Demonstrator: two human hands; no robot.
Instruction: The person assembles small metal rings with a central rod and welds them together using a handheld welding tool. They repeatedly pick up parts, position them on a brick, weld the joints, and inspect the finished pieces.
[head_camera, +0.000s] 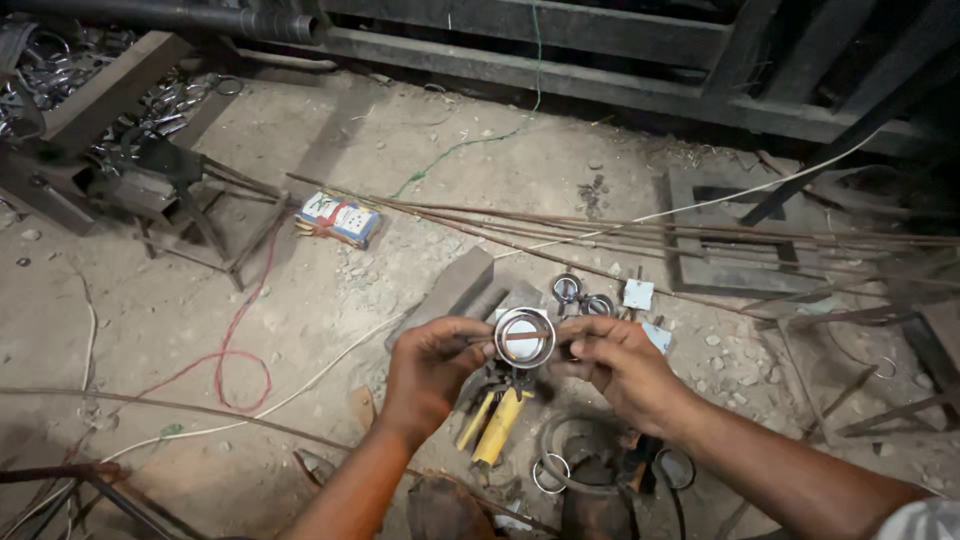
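Observation:
Both my hands hold a shiny metal ring (524, 336) in front of me, above a dusty floor. My left hand (432, 366) pinches its left side and my right hand (618, 362) grips its right side. A thin rod seems to cross the ring between my fingers. Directly below the ring lies a tool with yellow handles (494, 424). Two more metal rings (583, 296) lie on the floor just beyond my right hand.
Long thin steel rods (640, 232) lie across the floor. A power strip (338, 218) sits at left centre, with red cable (236, 340) and white cable (300, 385) snaking around. A metal stand (180, 195) with a pile of rings is upper left. A heavy steel frame (560, 60) runs along the top.

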